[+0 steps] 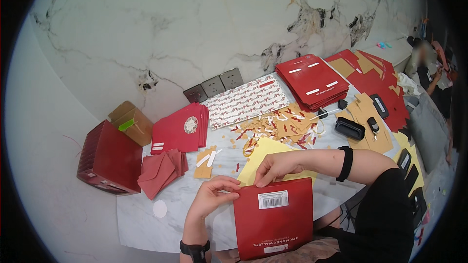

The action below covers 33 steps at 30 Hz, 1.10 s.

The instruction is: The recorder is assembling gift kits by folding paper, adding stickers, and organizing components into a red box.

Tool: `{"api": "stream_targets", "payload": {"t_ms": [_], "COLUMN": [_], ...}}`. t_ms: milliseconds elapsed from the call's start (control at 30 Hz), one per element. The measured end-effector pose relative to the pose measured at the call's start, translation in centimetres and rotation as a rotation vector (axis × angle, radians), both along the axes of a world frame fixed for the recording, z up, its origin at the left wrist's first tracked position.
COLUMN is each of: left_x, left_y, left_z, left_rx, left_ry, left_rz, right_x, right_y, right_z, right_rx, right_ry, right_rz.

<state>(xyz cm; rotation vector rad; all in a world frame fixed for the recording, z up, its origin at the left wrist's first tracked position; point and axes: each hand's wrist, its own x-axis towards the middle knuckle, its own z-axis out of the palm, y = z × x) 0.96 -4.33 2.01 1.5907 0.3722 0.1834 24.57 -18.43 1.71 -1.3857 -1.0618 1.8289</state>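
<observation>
Pinching the far edge of a flat, rectangular red packet (253, 224) in the grip of the right hand (279, 166), at the near side of the marble-patterned desk (141, 224); left hand (214, 196) at its far left corner, cannot tell if gripping. Showing on front: white barcode label (273, 199), upside-down white lettering (271, 241).

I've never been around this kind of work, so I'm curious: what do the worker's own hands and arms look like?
The left hand and right hand are both ungloved. A black strap with a dark block circles the left wrist; a black band circles the right forearm. A black sleeve covers the right upper arm.
</observation>
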Motion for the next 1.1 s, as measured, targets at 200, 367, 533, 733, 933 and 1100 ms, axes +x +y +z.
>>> {"api": "stream_targets", "payload": {"t_ms": [200, 367, 533, 733, 933, 1100], "left_x": [0.0, -0.1, -0.3, -0.2, 0.5, 0.3], "left_y": [0.0, 0.1, 0.5, 0.2, -0.8, -0.4], "left_z": [0.1, 0.0, -0.4, -1.3, -1.6, -1.4], "left_rx": [0.052, 0.082, 0.06, 0.035, -0.058, -0.129], "left_ry": [0.028, 0.074, 0.079, 0.127, 0.113, 0.105], "left_rz": [-0.039, -0.043, -0.05, -0.043, -0.095, -0.085], "right_x": [-0.1, -0.6, 0.7, 1.1, -0.5, -1.7], "right_y": [0.7, 0.0, -1.1, -1.9, -3.2, -5.9], "right_z": [-0.6, -0.7, 0.4, -0.6, 1.2, 3.1], "right_rx": [0.061, 0.326, 0.249, 0.423, 0.512, 0.612], "right_ry": [-0.05, -0.145, -0.063, -0.281, -0.454, -0.605], "right_rz": [0.071, 0.108, 0.158, 0.165, 0.097, 0.016]}}
